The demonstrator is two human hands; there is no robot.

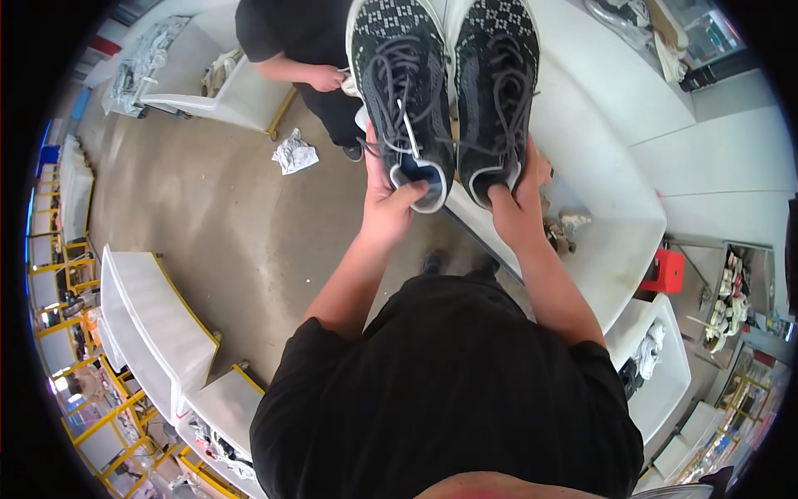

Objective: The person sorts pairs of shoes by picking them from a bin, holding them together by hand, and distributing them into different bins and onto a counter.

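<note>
Two black sneakers with white speckled toes and grey laces are raised side by side in front of me, heels toward me. My left hand [389, 193] grips the left sneaker [403, 91] by its heel, the thumb inside the collar. Around the heel of the right sneaker [496, 91] my right hand [517, 204] is closed, its thumb also at the shoe opening. A thin white strip lies over the left sneaker's tongue. Both hands' fingers are partly hidden behind the shoes.
A large white bin [598, 191] with a few shoes [561, 231] in it stands below and right of the sneakers. Another person [291, 41] in black stands ahead on the left. A crumpled white bag [295, 153] lies on the floor. More white bins [158, 333] stand left.
</note>
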